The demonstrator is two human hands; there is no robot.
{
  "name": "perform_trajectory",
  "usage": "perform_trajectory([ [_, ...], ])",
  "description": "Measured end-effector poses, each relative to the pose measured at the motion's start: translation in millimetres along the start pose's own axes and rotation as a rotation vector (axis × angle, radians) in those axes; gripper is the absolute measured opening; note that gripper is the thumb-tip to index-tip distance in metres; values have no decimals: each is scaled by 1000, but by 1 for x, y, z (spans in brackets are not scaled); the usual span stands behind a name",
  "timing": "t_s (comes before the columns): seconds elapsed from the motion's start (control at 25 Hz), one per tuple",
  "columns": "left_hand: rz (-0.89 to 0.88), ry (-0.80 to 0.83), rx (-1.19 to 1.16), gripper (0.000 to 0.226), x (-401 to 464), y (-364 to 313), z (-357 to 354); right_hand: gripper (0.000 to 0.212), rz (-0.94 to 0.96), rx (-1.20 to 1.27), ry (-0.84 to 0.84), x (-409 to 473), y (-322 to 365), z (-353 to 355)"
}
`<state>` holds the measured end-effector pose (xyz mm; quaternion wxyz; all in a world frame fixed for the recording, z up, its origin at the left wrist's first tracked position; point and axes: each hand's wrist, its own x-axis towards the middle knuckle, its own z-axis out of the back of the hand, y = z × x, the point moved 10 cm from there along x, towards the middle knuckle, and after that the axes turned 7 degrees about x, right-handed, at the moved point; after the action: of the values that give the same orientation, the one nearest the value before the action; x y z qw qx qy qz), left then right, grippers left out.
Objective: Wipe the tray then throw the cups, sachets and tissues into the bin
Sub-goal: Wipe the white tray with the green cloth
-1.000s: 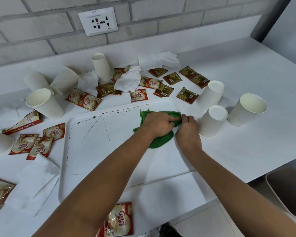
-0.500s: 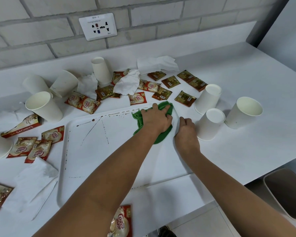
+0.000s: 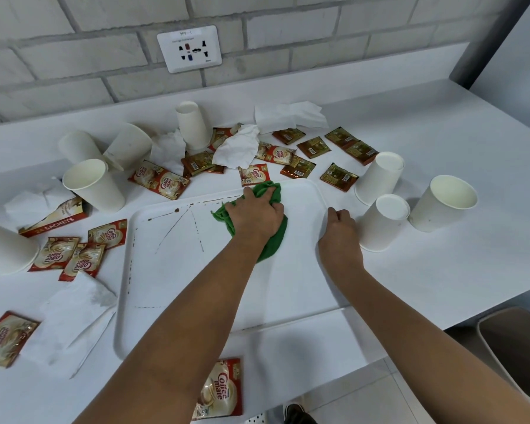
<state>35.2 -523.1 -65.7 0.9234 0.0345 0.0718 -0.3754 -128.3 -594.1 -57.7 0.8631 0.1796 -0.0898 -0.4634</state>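
While the white tray [image 3: 172,286] lies flat on the white counter [image 3: 441,270], the left hand [image 3: 256,214] presses a green cloth [image 3: 273,240] onto the tray's far half, fingers curled and bunching the cloth's upper edge. Brown dotted stains and thin streaks mark the tray's far-left portion and left rim. The right hand [image 3: 338,232] rests on the tray's right rim, fingers bent loosely over the edge and holding nothing else.

Beyond the tray's far edge lie Coffee mate sachets [image 3: 159,179], brown sachets [image 3: 338,176], crumpled tissues [image 3: 237,146] and paper cups [image 3: 193,125]. Right of the tray stand three more cups, the nearest [image 3: 383,221] just beside the right hand. Left of the tray are further sachets, a sachet box [image 3: 54,218] and a tissue [image 3: 74,313]. Near the tray's front edge lies one sachet [image 3: 221,390]. A bin [image 3: 514,350] sits on the floor, lower right of the tray.
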Motion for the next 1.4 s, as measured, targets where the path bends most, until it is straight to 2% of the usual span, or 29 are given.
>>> perform_trajectory([
  [0.28, 108, -15, 4, 57, -14, 28, 0, 40, 30, -35, -15, 1, 1, -3],
  [0.52, -100, 19, 24, 51, -14, -14, 1, 38, -4, -166, 27, 9, 3, -6],
  [0.64, -172, 17, 14, 49, -13, -16, 2, 43, -25, -211, 45, 19, 16, -4],
  [0.8, -203, 13, -7, 49, -12, -13, 1, 66, 191, -178, 96, 42, 52, -21],
  [0.96, -246, 18, -21, 50, -8, -12, 0, 69, 255, -111, 147, 62, 62, -34],
  [1.16, -74, -17, -44, 52, -9, 5, 0, 58, 257, -59, 37, 66, 61, -34],
  [1.4, 150, -65, -80, 50, -22, 77, 0, 56, 286, -25, -1, 65, 60, -31],
])
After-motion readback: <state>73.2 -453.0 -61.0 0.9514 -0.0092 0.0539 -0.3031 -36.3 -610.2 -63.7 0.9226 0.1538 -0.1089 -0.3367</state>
